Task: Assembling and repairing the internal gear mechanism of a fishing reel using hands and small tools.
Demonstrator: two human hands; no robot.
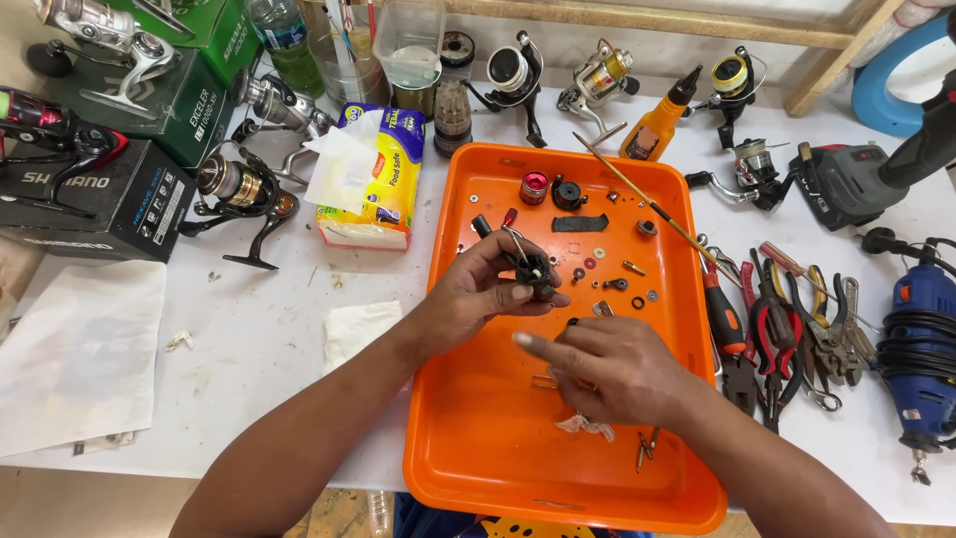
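Note:
My left hand (478,291) holds a small black reel part (535,271) with a thin wire sticking up from it, over the middle of an orange tray (468,438). My right hand (607,367) hovers low over the tray just below it, forefinger stretched left, other fingers curled; I cannot tell whether it pinches anything. Small washers, screws and black pieces (609,261) lie scattered in the tray's upper half. A red-capped round part (535,186) and a black knob (569,192) sit near the tray's far edge.
Pliers and screwdrivers (787,329) lie right of the tray, with a blue rotary tool (921,349) beyond. Several fishing reels (597,80), an orange bottle (657,122) and a tissue pack (373,179) line the back. Dark boxes (100,199) stand at left, a white cloth (80,359) below.

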